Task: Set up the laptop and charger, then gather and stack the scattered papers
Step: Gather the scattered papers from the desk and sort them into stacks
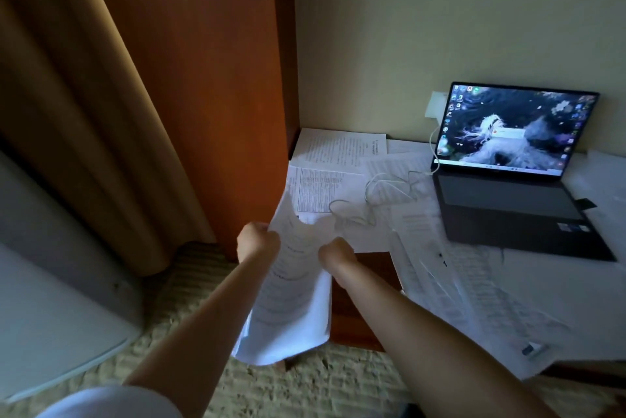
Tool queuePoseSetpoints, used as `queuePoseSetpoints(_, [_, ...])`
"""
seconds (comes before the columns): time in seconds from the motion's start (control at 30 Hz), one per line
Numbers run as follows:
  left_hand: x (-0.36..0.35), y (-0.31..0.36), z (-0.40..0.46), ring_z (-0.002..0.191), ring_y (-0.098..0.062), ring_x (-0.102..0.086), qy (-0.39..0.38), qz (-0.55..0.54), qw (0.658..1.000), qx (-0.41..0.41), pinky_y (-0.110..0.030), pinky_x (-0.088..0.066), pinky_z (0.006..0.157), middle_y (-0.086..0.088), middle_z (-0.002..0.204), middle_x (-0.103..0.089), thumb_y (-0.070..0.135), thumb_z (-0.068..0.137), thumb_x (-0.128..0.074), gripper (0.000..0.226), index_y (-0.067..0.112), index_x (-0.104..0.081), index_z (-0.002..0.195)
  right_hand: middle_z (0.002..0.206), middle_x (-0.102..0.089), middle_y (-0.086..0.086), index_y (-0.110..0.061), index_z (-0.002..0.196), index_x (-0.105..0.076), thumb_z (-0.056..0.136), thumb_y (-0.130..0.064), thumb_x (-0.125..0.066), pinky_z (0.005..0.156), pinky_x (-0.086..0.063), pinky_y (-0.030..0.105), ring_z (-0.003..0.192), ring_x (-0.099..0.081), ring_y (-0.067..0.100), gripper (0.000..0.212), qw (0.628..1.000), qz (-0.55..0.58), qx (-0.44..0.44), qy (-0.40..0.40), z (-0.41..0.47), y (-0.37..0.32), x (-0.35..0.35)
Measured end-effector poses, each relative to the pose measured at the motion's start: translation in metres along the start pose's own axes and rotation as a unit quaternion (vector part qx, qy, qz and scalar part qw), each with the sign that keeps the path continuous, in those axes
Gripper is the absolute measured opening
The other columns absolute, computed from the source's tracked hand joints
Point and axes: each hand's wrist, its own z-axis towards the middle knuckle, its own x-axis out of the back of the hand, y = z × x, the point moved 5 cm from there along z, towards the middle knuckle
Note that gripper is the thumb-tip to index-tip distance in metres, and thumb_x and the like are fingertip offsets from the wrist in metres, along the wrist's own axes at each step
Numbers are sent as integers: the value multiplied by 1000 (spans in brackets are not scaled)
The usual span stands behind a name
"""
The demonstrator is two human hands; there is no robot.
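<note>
Both hands, left (258,241) and right (336,252), grip a sheaf (291,295) at lower centre. Loose papers (325,190) lie just beyond, nearer the right hand.

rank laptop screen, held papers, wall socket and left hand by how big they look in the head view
1. Laptop screen and held papers: about alike; the papers are nearer the camera, so I won't rank them.
2. Left hand.
3. Wall socket, smallest and partly hidden behind the screen.
</note>
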Motion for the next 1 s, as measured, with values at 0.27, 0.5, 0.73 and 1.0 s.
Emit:
queuePoseSetpoints(0.27, [36, 47, -2, 93, -15, -53, 177, -242, 942, -151, -26, -46, 81, -2, 107, -55, -3, 84, -45, 31, 13, -56, 109, 92, -55, 12, -8, 122, -44, 95, -8, -35, 63, -35, 31, 78, -53, 28, 28, 935, 110, 241, 236, -14, -57, 44])
queuePoseSetpoints(0.5, [1, 22, 6, 97, -18, -60, -7, -293, 946, -137, -35, -55, 76, 0, 99, -61, 5, 81, -67, 34, 15, -56, 112, 107, -59, -4, -19, 132, -39, 87, -1, -47, 75, -46, 30, 87, -57, 16, 50, 911, 227, 224, 262, -8, -28, 58])
queuePoseSetpoints(0.73, [-6, 15, 10, 79, -13, -65, -24, -322, 942, -94, -25, -50, 59, 4, 85, -67, 16, 82, -72, 12, 20, -62, 81, 108, -59, -2, -16, 131, -42, 87, 3, -43, 69, -47, 30, 74, -56, 12, 47, 911, 241, 192, 273, -5, -21, 60])
queuePoseSetpoints(1.0, [-45, 6, -7, 82, -21, -67, -87, -286, 953, -49, -29, -55, 65, -1, 86, -68, 16, 85, -70, 6, 16, -64, 85, 108, -63, 6, -21, 138, -39, 92, -9, -45, 81, -51, 41, 96, -61, 29, 48, 946, 145, 140, 255, 2, 22, 61])
